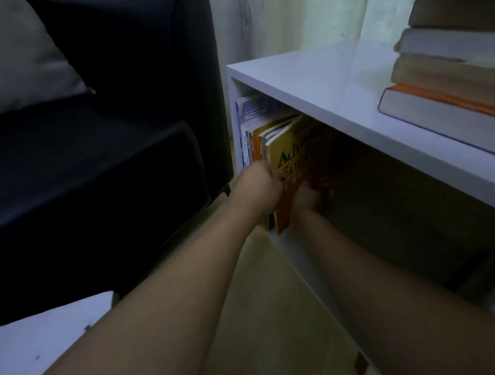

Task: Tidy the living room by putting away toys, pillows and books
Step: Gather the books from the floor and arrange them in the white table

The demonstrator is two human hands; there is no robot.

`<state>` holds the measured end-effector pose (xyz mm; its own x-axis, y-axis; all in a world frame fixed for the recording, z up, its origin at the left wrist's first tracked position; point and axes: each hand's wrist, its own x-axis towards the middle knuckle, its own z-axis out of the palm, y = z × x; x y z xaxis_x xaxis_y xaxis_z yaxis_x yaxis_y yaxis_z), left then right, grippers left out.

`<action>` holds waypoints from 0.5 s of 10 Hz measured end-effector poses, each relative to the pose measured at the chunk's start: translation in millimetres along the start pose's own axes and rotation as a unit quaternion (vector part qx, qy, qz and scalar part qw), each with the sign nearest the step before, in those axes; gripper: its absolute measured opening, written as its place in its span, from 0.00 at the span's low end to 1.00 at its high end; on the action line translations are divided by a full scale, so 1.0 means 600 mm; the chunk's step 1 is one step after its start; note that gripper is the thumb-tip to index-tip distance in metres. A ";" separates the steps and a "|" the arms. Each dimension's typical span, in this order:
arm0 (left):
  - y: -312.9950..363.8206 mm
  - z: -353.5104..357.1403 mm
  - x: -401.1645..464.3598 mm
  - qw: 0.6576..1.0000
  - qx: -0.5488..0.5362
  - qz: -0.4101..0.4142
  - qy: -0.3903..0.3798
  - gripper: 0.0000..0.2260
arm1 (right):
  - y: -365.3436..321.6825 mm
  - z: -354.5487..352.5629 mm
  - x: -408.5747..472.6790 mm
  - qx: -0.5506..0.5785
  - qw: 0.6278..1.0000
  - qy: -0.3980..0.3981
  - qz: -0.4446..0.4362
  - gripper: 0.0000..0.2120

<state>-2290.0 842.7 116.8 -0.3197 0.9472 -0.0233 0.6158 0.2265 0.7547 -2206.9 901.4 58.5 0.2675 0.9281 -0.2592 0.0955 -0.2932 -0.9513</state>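
Both hands work inside the white open-fronted shelf unit [335,80]. Left hand [257,191], fingers curled, grips the near edge of the thin yellow paperback book [289,163]. Right hand [308,197] props its cover, finger spread unclear in shadow. The book leans in the shelf's left end against upright colourful spines [254,142], probably to pack the row. Stacked thick books [447,68] sit on the shelf's top.

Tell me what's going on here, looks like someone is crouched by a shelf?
A person is slotting a yellow book into the open shelf of a white table, beside a row of upright books at its left end. The left hand grips the book's near edge; the right hand supports it from the other side. A stack of books sits on top.
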 end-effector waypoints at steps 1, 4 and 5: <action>-0.016 0.015 0.025 0.996 0.090 0.013 0.007 0.11 | 0.010 0.029 0.006 0.042 0.992 -0.116 0.029 0.21; -0.063 -0.018 0.043 0.879 0.300 0.303 0.213 0.38 | 0.103 0.097 0.160 0.359 0.914 -0.138 0.130 0.24; -0.072 -0.025 0.059 0.873 0.317 0.341 0.145 0.43 | 0.117 0.105 0.176 0.274 0.954 -0.115 0.041 0.28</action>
<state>-2338.5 863.1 93.3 0.1649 0.8340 0.5266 0.9795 -0.2013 0.0120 -2232.2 993.3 -45.9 0.0289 0.9513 -0.3068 -0.4495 -0.2618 -0.8541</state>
